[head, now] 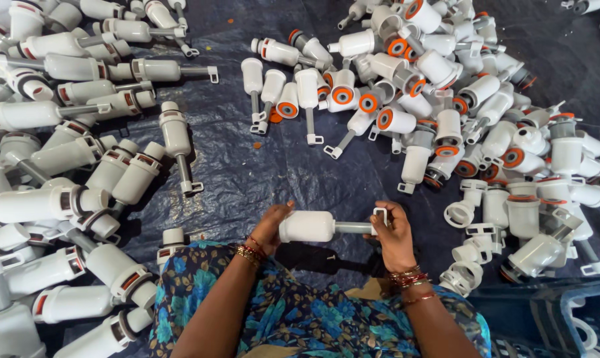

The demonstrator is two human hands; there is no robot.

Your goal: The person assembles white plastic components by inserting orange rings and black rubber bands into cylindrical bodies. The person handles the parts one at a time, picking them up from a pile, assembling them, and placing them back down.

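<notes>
Head view, looking straight down over a lap in blue floral fabric. At the lower right corner sits a blue plastic crate; a few white parts show inside it at the edge, too cut off to tell more.

Just past the lap, both hands hold one white plastic cylinder part lying sideways, with its grey rod pointing toward the person's right. The left hand cups the closed end of the white body, fingers curled around it; fingertips mostly hidden behind the part. The right hand pinches the white square loop at the rod's tip, thumb and fingers pressed on it. The part hangs between the two hands, above the dark blue tarp.

Left of the hands, a pile of assembled white cylinders with rods lies across the tarp. Right of the hands, a heap of loose white caps and cups. Farther off, at the top centre and right, a bigger heap of white pieces with orange rings. A few single parts lie apart between the piles.
</notes>
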